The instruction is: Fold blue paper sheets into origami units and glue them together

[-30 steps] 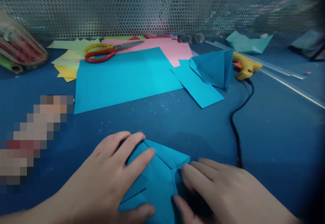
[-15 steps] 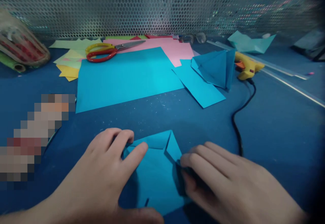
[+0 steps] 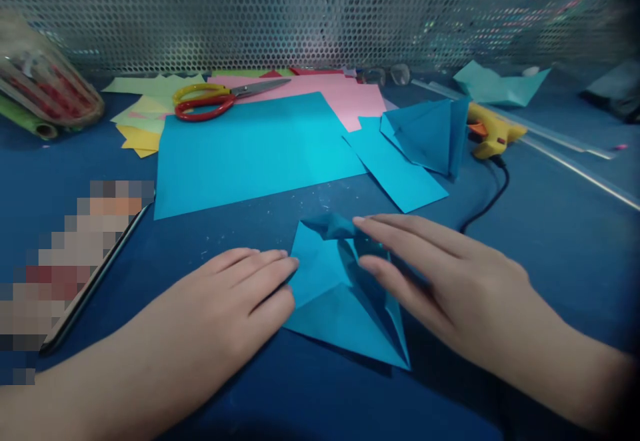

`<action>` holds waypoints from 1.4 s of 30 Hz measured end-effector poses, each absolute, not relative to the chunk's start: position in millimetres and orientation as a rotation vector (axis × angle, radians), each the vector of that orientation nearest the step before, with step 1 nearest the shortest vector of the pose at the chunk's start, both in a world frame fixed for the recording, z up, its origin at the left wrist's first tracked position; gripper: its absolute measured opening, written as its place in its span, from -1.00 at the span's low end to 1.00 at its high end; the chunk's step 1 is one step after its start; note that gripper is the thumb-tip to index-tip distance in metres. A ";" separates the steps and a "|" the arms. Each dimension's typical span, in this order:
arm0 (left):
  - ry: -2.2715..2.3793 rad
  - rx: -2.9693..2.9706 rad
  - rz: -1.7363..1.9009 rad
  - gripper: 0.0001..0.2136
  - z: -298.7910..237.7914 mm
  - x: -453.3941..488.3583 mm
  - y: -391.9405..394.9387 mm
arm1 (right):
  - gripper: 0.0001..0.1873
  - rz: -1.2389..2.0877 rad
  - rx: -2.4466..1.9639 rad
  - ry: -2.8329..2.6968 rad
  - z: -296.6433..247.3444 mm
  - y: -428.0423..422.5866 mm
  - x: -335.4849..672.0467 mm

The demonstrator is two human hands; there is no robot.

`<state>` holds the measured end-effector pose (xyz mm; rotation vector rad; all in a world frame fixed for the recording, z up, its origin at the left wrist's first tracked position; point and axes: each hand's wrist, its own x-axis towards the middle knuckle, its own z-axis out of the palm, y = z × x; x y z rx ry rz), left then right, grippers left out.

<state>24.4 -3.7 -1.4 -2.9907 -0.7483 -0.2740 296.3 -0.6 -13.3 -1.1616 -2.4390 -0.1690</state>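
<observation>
Just below frame centre, folded blue paper (image 3: 325,268) is lying between the left hand (image 3: 235,301), touching its left edge, grip unclear, and the right hand (image 3: 450,281), openly spanning its upper-right side.

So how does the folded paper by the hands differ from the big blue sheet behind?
The folded paper is creased; the big sheet lies flat. The folded paper looks smaller than the big sheet. The left hand and right hand touch the folded paper, not the big sheet. Both are blue.
</observation>
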 end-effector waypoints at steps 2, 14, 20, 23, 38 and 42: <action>-0.727 -2.996 -0.256 -0.51 0.7 24.7 -1.0 | -0.50 -0.161 -1.198 -2.471 -8.6 -7.0 296.0; -0.712 -3.075 -0.311 -0.49 2.7 20.0 -8.6 | -0.65 0.407 -0.894 -2.681 -8.6 -17.1 286.6; -0.739 -3.114 -0.318 -0.55 -3.1 13.5 -18.2 | -0.59 0.118 -0.723 -2.736 -13.3 -0.1 297.9; -0.729 -3.106 -0.275 -0.56 -1.7 15.4 -17.7 | -0.63 0.054 -0.662 -2.720 -15.4 8.8 301.2; -0.608 -3.108 -0.355 -0.48 4.8 18.3 -5.5 | -0.67 -0.061 -0.430 -2.760 -17.4 19.9 304.7; -0.615 -3.088 -0.360 -0.51 0.7 14.5 -6.7 | -0.62 -0.121 -0.445 -2.767 -13.7 18.5 304.3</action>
